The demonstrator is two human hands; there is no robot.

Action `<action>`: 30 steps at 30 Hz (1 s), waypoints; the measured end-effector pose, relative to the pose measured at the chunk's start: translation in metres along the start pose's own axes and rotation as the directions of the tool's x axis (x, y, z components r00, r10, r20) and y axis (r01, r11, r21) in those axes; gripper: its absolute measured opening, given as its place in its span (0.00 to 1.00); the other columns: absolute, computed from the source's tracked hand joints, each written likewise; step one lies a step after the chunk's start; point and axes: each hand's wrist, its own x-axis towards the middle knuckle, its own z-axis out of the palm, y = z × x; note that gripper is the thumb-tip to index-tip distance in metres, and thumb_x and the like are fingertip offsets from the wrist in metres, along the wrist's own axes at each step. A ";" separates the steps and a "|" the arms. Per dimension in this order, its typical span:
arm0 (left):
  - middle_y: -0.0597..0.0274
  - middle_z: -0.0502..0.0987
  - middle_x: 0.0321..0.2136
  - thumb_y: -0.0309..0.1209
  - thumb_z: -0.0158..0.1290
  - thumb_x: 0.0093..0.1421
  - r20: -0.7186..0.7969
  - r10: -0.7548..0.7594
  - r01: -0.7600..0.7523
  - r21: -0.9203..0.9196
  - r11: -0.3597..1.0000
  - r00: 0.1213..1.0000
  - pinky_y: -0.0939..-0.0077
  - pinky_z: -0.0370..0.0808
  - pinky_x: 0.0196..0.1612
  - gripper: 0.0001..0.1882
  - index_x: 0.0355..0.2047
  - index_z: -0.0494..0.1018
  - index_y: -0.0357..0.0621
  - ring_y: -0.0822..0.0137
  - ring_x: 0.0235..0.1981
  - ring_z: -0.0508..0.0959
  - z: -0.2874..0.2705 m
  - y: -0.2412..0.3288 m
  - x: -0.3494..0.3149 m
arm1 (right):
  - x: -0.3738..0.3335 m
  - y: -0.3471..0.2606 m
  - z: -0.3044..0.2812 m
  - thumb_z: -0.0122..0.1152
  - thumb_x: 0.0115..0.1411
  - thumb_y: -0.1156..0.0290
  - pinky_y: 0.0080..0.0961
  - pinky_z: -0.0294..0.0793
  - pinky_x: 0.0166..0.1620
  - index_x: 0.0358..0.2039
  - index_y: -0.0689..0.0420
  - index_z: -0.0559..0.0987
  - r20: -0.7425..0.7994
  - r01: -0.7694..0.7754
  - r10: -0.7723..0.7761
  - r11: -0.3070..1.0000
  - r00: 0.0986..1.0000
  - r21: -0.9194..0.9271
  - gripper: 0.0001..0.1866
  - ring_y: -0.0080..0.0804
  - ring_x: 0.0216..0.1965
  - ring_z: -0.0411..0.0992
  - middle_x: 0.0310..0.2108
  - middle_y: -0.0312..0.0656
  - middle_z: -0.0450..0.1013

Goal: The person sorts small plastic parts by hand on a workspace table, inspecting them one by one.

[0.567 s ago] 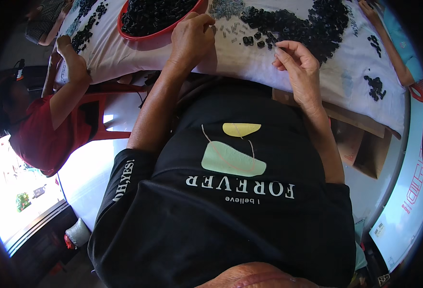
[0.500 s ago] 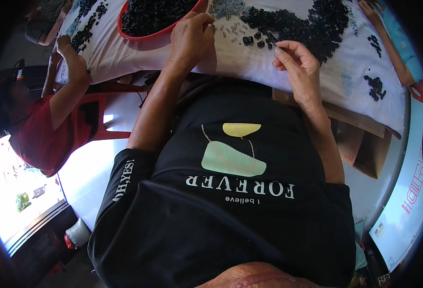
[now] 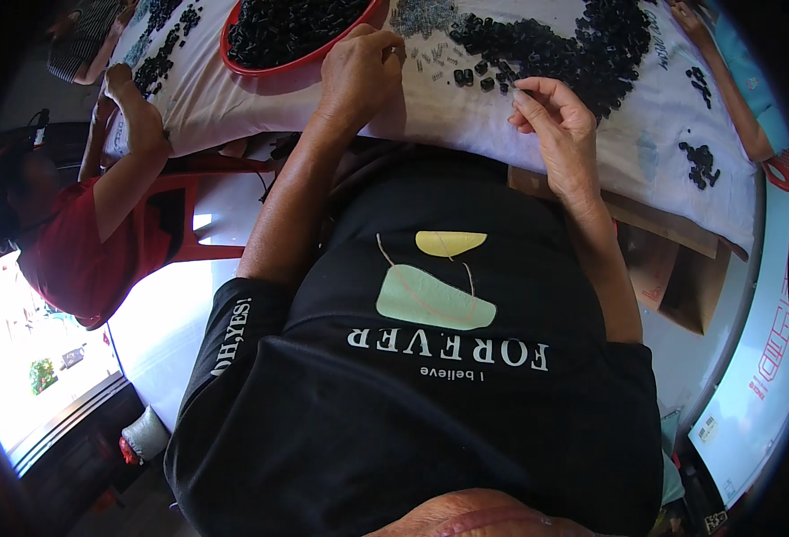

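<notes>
My left hand (image 3: pixel 360 76) is closed at the table's near side, between the red basin and the small springs; its curled fingertips hide whatever is in them. My right hand (image 3: pixel 555 121) is closed too, thumb and forefinger pinched together beside the pile of black parts. What that pinch holds, if anything, is too small to make out. Small metal coil springs (image 3: pixel 428 61) lie scattered between my hands. Beyond my right hand spreads a heap of black plastic parts (image 3: pixel 591 54), with a few loose black pieces (image 3: pixel 487 83) near my fingertips.
A red basin (image 3: pixel 231 55) full of black parts stands at the left on the white tablecloth (image 3: pixel 466 121). Small groups of black parts (image 3: pixel 700 166) lie at the right. Co-workers sit at both sides: a red-shirted person (image 3: pixel 99 242) left, a light-blue sleeve (image 3: pixel 743 63) right.
My left hand has shifted very slightly to the right. My right hand stays in its pinch at the same spot.
</notes>
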 end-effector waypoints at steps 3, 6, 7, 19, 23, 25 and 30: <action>0.57 0.76 0.34 0.29 0.51 0.52 -0.001 0.005 -0.005 -0.014 1.000 1.000 0.62 0.73 0.41 0.11 0.34 0.80 0.45 0.53 0.36 0.78 0.001 0.000 0.000 | 0.000 -0.001 0.000 0.60 0.61 0.71 0.15 0.72 0.34 0.40 0.60 0.78 -0.003 -0.002 0.002 1.000 1.000 -0.009 0.09 0.17 0.29 0.72 0.28 0.33 0.74; 0.57 0.76 0.33 0.29 0.51 0.52 -0.078 0.011 -0.015 -0.052 0.999 0.997 0.62 0.73 0.40 0.11 0.35 0.80 0.46 0.53 0.36 0.78 0.002 -0.003 0.000 | 0.000 -0.002 0.001 0.59 0.61 0.71 0.15 0.72 0.34 0.40 0.60 0.78 -0.003 -0.002 0.002 1.000 1.000 -0.013 0.09 0.17 0.29 0.72 0.28 0.33 0.74; 0.57 0.76 0.33 0.29 0.52 0.52 -0.077 0.010 -0.014 -0.044 0.999 0.997 0.63 0.73 0.40 0.11 0.35 0.80 0.46 0.53 0.36 0.78 0.003 -0.004 0.000 | 0.000 -0.002 0.001 0.59 0.61 0.71 0.15 0.72 0.34 0.40 0.60 0.78 -0.001 -0.002 0.002 1.000 1.000 -0.013 0.09 0.17 0.29 0.72 0.28 0.33 0.74; 0.58 0.75 0.33 0.29 0.52 0.52 -0.029 0.008 -0.009 -0.033 0.999 1.000 0.63 0.72 0.42 0.11 0.35 0.80 0.46 0.55 0.38 0.77 0.005 -0.002 -0.001 | 0.002 0.002 -0.002 0.60 0.60 0.74 0.14 0.75 0.32 0.40 0.61 0.78 0.007 0.021 -0.021 1.000 1.000 0.014 0.08 0.18 0.28 0.74 0.30 0.36 0.75; 0.57 0.75 0.33 0.27 0.52 0.52 -0.038 0.026 -0.027 -0.019 0.999 0.999 0.63 0.72 0.43 0.11 0.35 0.79 0.45 0.56 0.39 0.76 0.004 -0.002 -0.001 | 0.001 0.001 -0.001 0.60 0.60 0.74 0.14 0.75 0.32 0.40 0.61 0.78 0.012 0.024 -0.024 1.000 1.000 0.008 0.08 0.18 0.29 0.74 0.30 0.36 0.75; 0.57 0.75 0.33 0.26 0.52 0.51 -0.012 0.012 -0.013 -0.026 1.000 1.000 0.63 0.73 0.44 0.11 0.35 0.79 0.45 0.56 0.39 0.76 0.003 0.001 -0.001 | 0.001 0.000 -0.001 0.60 0.60 0.74 0.13 0.75 0.32 0.40 0.60 0.78 0.010 0.006 -0.006 1.000 1.000 0.018 0.08 0.18 0.29 0.74 0.30 0.36 0.75; 0.58 0.76 0.33 0.26 0.53 0.51 -0.065 0.022 -0.025 -0.043 0.999 0.998 0.63 0.73 0.44 0.11 0.35 0.79 0.45 0.56 0.39 0.76 0.004 -0.001 -0.001 | 0.001 0.001 -0.001 0.60 0.60 0.75 0.13 0.75 0.32 0.40 0.60 0.78 0.010 0.021 -0.021 1.000 1.000 0.006 0.08 0.18 0.28 0.74 0.30 0.36 0.75</action>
